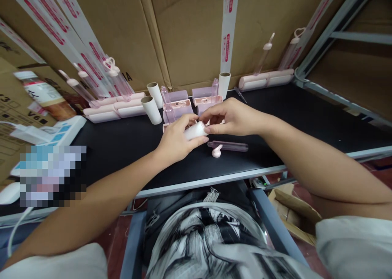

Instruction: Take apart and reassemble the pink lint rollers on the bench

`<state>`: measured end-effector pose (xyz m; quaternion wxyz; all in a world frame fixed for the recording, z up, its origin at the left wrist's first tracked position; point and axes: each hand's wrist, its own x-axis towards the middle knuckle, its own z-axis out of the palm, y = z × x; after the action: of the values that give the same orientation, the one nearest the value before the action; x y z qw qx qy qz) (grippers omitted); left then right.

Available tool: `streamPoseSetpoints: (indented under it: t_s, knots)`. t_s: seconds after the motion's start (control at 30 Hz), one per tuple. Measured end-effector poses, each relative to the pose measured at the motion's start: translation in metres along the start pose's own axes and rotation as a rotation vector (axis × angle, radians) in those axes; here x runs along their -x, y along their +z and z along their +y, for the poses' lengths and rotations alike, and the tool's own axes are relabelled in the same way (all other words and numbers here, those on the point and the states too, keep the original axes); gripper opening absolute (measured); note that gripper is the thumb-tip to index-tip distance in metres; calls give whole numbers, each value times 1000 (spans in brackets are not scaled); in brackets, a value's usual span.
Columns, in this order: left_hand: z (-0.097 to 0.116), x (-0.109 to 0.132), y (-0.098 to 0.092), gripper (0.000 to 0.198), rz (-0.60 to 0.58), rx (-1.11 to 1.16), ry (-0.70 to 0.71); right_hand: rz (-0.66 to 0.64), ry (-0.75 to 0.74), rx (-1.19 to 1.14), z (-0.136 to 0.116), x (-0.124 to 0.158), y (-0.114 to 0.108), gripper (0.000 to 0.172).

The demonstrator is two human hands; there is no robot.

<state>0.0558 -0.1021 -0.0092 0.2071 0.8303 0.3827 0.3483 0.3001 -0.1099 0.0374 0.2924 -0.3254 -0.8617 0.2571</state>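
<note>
Near the middle of the black desk, my left hand is closed around a short white roll, which lies tilted with its open end toward the right. The thumb and fingers of my right hand pinch at that right end; the fingertips partly hide what they grip there. Just below my right hand, a clear purple tube rests on the desk. Beside it is a small pale pink cap with a loop.
Behind my hands stand pink and purple open cases and white hollow tubes. Pink cylinders with capped clear tubes line the back at left and right. A drink bottle and a power strip are at left; cardboard boxes form the back.
</note>
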Motion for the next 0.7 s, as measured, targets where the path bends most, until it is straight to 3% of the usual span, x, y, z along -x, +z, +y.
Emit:
streamPoseSetpoints:
  t_s: [0.27,0.43,0.6,0.7]
  knots:
    - [2,2,2,50,19,-103,54,12,44,-44,1,-2,5,27]
    - [2,4,5,56,42,-114,41,29,30,-48,0,-1,4,25]
    - [3,5,6,58,84,-91,26,167,25,-92,-2,0,1,25]
    - [2,5,6,58,96,-99,25,177,21,33,-1,-3,4,28]
